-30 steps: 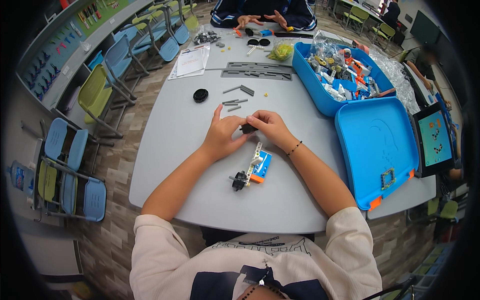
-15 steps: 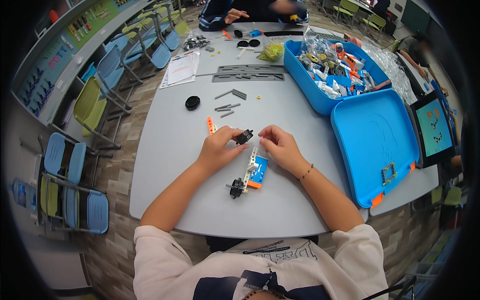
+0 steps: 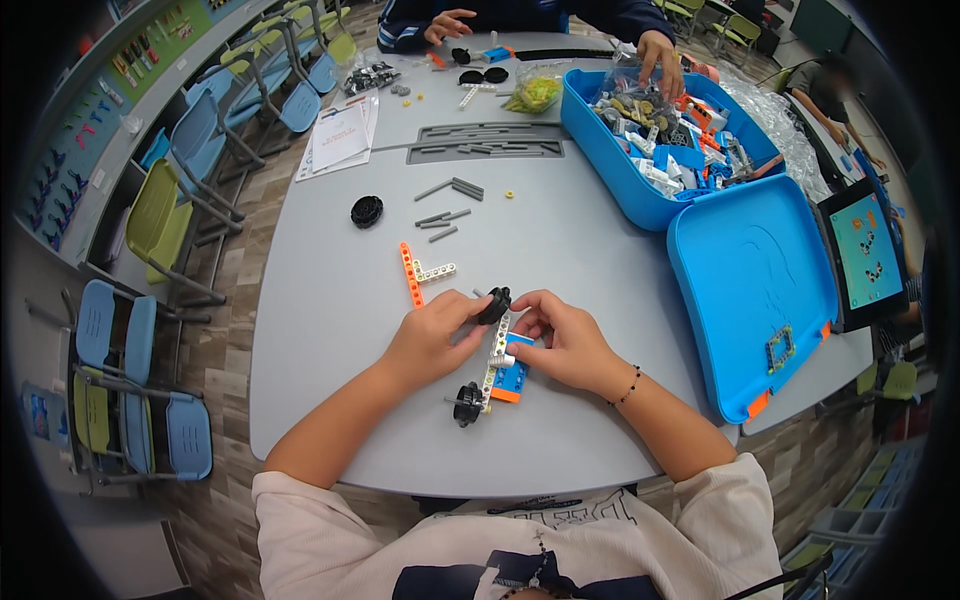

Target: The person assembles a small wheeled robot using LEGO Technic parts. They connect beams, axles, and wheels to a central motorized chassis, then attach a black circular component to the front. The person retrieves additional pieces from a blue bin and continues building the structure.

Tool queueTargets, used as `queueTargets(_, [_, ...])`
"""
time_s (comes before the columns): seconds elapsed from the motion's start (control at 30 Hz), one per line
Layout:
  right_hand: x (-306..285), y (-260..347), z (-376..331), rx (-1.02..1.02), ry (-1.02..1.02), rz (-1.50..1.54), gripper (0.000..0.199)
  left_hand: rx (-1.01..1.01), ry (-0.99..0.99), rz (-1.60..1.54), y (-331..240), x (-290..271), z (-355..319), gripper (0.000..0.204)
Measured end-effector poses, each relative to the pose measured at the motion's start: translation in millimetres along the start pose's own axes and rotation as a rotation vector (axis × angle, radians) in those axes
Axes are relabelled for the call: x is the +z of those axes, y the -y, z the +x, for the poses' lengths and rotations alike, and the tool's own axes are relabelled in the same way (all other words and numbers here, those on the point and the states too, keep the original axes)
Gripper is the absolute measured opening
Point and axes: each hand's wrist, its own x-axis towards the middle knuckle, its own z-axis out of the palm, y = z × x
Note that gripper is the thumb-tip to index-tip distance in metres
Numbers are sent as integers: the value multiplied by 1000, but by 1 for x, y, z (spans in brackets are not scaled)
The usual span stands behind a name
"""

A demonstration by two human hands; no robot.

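So the small wheeled model [image 3: 492, 362] sits on the grey worktop [image 3: 330, 350] right in front of the person, and everything else is easiest to place from it. It's a pale perforated beam with a blue-and-orange block on its right side and one black wheel [image 3: 467, 404] at the near end, plus a second black wheel [image 3: 495, 305] at the far end. The left hand [image 3: 432, 338] is pinched narrow on that far wheel, fingertips closed around it, while the right hand [image 3: 565, 340] is curled around the beam and block, holding the middle steady. I'd say the build is partway: two wheels and a block are on, but plenty of loose bits sit unused. Just beyond the model to the left lies an orange beam [image 3: 408, 274] touching a short white beam [image 3: 437, 271]. Further out are a few grey pins [image 3: 443, 218] and a loose black tyre [image 3: 367, 211], then a grey parts tray [image 3: 485, 143]. Off to the far right of the model is the open blue parts case [image 3: 640, 195], with its lid [image 3: 750, 290] lying flat near the worktop's edge, and a tablet [image 3: 865, 255] beside that. Across the worktop another person's hand [image 3: 662, 55] reaches into the case.
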Motion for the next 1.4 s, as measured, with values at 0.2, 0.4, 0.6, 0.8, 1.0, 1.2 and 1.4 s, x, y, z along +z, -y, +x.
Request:
queueTargets(0.2, [-1,-2,0,17,7,38,42,90,-14,82,-1,-2,-8,23])
queueTargets(0.4, [-1,-4,0,-29,2,-3,40,94,1,52,-1,-5,-9,23])
queueTargets(0.6, [-1,-5,3,-25,-83,148,41,30,-45,-69,-4,-4,-5,25])
queueTargets(0.8, [-8,-8,31,-199,71,249,52,-48,-27,-210,-1,-9,-1,22])
queueTargets(1.0, [-8,-11,45,-174,230,382,47,-199,26,-479,6,-7,-2,18])
queueTargets(1.2, [-10,-14,47,-91,286,548,44,-175,50,-479,7,-7,-1,17])
queueTargets(1.4, [-7,-16,46,-158,249,535,43,-174,47,-514,5,-7,-2,17])
